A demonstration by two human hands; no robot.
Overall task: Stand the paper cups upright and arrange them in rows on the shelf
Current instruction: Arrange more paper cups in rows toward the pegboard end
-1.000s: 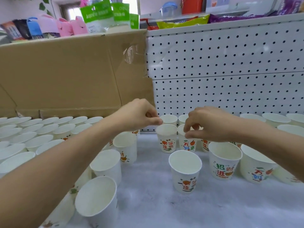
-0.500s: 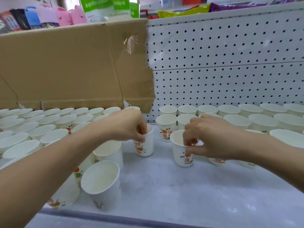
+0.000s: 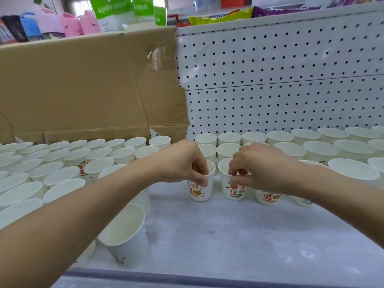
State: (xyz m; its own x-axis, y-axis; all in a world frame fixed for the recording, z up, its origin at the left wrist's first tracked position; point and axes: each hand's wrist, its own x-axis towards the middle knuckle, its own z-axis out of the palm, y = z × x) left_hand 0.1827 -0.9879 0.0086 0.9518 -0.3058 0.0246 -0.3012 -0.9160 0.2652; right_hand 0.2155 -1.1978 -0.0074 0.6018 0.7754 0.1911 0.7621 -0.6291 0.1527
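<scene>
Two bare forearms reach over the grey shelf [image 3: 218, 235], the left hand [image 3: 182, 163] pinching the rim of one upright paper cup [image 3: 200, 191] and the right hand [image 3: 261, 167] pinching its neighbour cup [image 3: 233, 190] just beside it, ahead of the back rows.

L hand [image 3: 185, 163] pinching rim of upright cup [image 3: 201, 189], R hand [image 3: 261, 167] pinching neighbour cup [image 3: 232, 187], both on shelf [image 3: 228, 235]

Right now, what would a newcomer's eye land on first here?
Two hands at center, the left hand and right hand each pinching the rim of an upright printed paper cup. Rows of white cups fill the shelf, with a cardboard sheet behind.
</scene>
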